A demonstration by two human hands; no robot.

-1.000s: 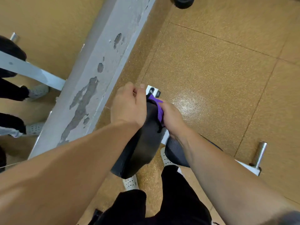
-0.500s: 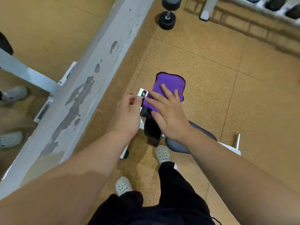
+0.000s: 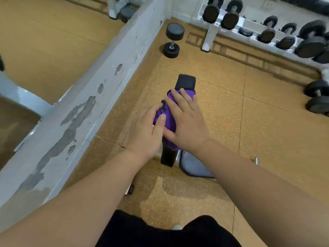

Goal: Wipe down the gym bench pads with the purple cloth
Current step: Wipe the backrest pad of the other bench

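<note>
Ideally, the right hand (image 3: 188, 125), flat on the purple cloth (image 3: 169, 120), needed even pressure along the back pad (image 3: 186, 82) while the left hand (image 3: 146, 132) gripped its edge.

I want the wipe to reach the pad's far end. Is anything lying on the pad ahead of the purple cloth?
Nothing visible does. The right hand presses the purple cloth flat, and the black pad beyond it is bare to its end.

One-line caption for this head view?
Right hand presses the purple cloth flat on the black bench pad; left hand grips the cloth's left edge.
</note>
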